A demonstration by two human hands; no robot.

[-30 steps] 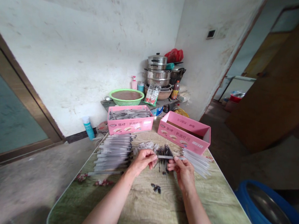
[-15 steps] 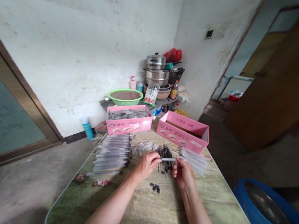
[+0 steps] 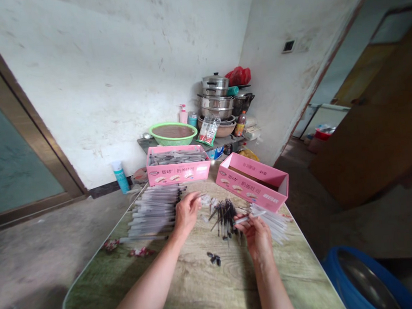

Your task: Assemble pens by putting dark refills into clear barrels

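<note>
Pen barrel (image 3: pixel 242 220) held over a crowded table (image 3: pixel 218 297)
It is pinched in the right hand (image 3: pixel 258 231), near dark rods (image 3: pixel 226 217) and loose barrels (image 3: pixel 276 226). The left hand (image 3: pixel 187 213) is placed at small white pieces (image 3: pixel 205 200); whether anything is gripped cannot be told. The far edge is blocked by two pink boxes (image 3: pixel 179 172).

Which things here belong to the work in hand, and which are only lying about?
Work in hand:
pale tube in right hand
loose pale tubes
dark sticks
white pieces near left hand
row of tubes
black bits
pink boxes

Lying about:
green basin
stacked pots
teal can
blue tub
</note>
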